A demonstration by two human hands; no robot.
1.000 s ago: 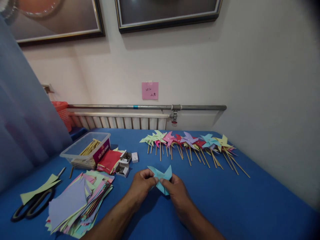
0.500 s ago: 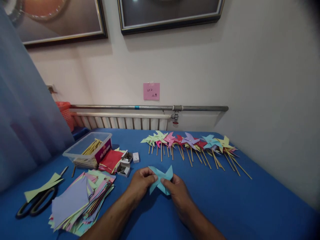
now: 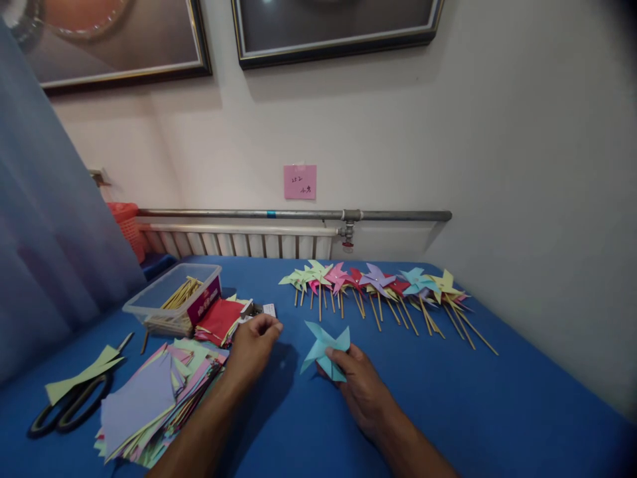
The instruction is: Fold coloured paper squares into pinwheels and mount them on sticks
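My right hand (image 3: 361, 378) pinches a light blue paper pinwheel (image 3: 318, 348), its thumb pressed at the folded centre and the fingers underneath. The pinwheel has no stick on it. My left hand (image 3: 255, 340) is held over the blue cloth by the small white pin boxes (image 3: 269, 310), partly covering them. Its fingers are curled together with the thumb; anything between them is hidden. Left of that hand lies a stack of red paper (image 3: 219, 320).
A clear plastic box (image 3: 149, 297) of wooden sticks stands at back left. Cut coloured paper sheets (image 3: 139, 401) are piled in front, beside black-handled scissors (image 3: 74, 405) under a pale green paper strip (image 3: 82, 377). Finished pinwheels on sticks (image 3: 378, 280) lie along the back right.
My left hand has let go of the blue pinwheel and moved left to the small boxes. My right hand keeps the pinwheel, which has tilted slightly.
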